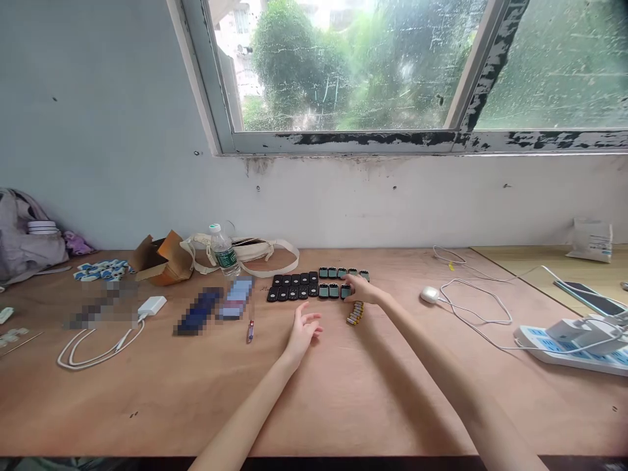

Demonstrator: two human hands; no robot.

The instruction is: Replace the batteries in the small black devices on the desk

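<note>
My left hand rests over the table with its fingers loosely apart and nothing in it. My right hand reaches forward, its fingers closed about a small black device with a grey screen at the right end of the near row. More such screen devices lie in two rows beside it. To their left are two rows of black oblong pieces, each with a pale round mark. Just below my right hand, several small batteries lie side by side in a slanting line.
Left of the rows are a small pen-like item, a water bottle, a cream bag, an open cardboard box and a white adapter. On the right are a white earbud case, cables, a power strip and a phone.
</note>
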